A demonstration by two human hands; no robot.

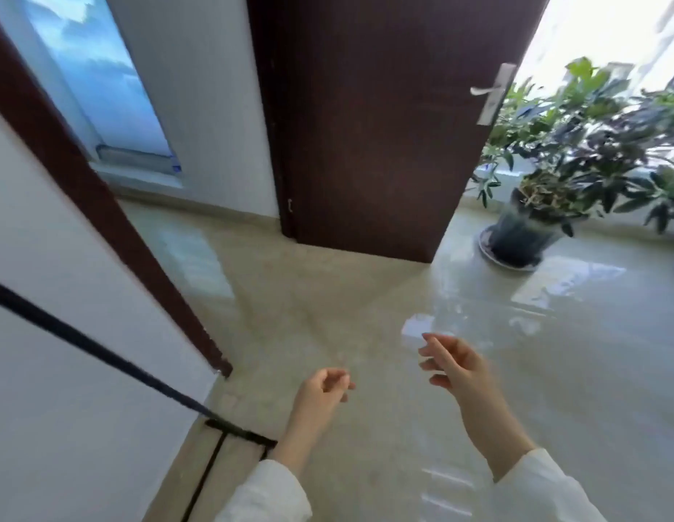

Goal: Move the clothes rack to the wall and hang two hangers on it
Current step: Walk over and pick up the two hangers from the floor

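A person in white sleeves stands on a glossy tiled floor (pixel 365 314), both hands held out in front and holding nothing. The left hand (pixel 322 389) is loosely curled, fingertips near the thumb but pinching nothing; the right hand (pixel 454 365) is open with fingers spread. The clothes rack (pixel 101 352) sits at the lower left, just beside the white wall (pixel 45 258): only a thin black pole slanting down to a flat black foot bar on the floor is visible, near the left forearm. It looks like light, stiff metal tubing, smooth to the touch and liable to tip, so gripping the upright pole seems wisest. No hangers are visible. A dark wooden door (pixel 365 126) stands ahead, and a potted plant (pixel 546 205) sits to the right.
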